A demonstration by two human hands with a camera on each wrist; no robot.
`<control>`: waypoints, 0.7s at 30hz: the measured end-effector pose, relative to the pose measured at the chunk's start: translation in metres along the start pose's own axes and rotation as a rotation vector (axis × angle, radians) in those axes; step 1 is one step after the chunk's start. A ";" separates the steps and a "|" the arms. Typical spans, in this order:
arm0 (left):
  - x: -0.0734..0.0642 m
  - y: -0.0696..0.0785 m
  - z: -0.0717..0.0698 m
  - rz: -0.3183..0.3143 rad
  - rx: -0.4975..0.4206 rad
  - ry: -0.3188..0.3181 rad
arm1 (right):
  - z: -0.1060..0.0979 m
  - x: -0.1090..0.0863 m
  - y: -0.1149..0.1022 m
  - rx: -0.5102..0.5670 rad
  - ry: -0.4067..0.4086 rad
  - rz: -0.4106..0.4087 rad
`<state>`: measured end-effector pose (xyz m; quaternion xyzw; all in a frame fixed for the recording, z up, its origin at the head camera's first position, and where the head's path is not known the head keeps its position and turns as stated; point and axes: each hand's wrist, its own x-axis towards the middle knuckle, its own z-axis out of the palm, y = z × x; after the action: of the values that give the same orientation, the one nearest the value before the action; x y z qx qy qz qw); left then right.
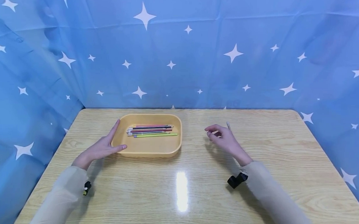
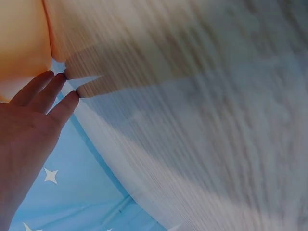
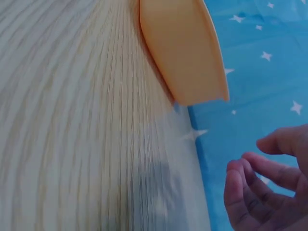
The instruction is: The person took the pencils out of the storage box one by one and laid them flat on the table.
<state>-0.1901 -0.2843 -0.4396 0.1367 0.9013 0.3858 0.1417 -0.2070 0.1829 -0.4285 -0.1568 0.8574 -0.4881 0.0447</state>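
An orange-yellow plastic tray (image 1: 154,154) stands toward the back left of the table. Inside it several pencils (image 1: 150,130) lie side by side, mostly dark, with pink and yellow-green ones among them. My left hand (image 1: 102,147) is at the tray's left end, thumb and forefinger spread along its rim, and the left wrist view shows straight fingertips (image 2: 70,103) beside its wall. Right of the tray, my right hand (image 1: 223,138) hovers over the table with loosely bent fingers. Its thumb and fingers (image 3: 236,187) are apart with nothing between them. Behind it a pencil's end (image 1: 228,126) shows, the rest hidden.
The light wood-grain table (image 1: 153,190) ends at the back against a blue cloth (image 1: 180,79) with white stars, which also hangs along the sides. A dark wrist device (image 1: 237,180) is on the right sleeve. A bright light reflection lies on the tabletop in front.
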 end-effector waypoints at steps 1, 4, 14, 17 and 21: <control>0.000 0.000 0.000 -0.001 -0.002 0.000 | 0.003 0.001 -0.002 0.010 -0.005 -0.004; 0.000 -0.001 0.000 0.003 -0.008 -0.001 | 0.010 0.005 -0.009 0.037 -0.014 -0.018; 0.000 0.001 0.000 -0.003 -0.012 -0.005 | 0.031 0.024 -0.033 0.157 -0.015 -0.073; 0.000 0.001 0.000 -0.004 -0.016 -0.005 | 0.037 0.029 -0.041 0.147 -0.030 -0.082; -0.001 0.002 -0.001 -0.010 -0.023 -0.012 | 0.045 0.034 -0.056 0.144 -0.068 -0.067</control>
<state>-0.1896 -0.2838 -0.4379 0.1328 0.8966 0.3948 0.1504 -0.2164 0.1087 -0.4021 -0.1983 0.8125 -0.5440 0.0684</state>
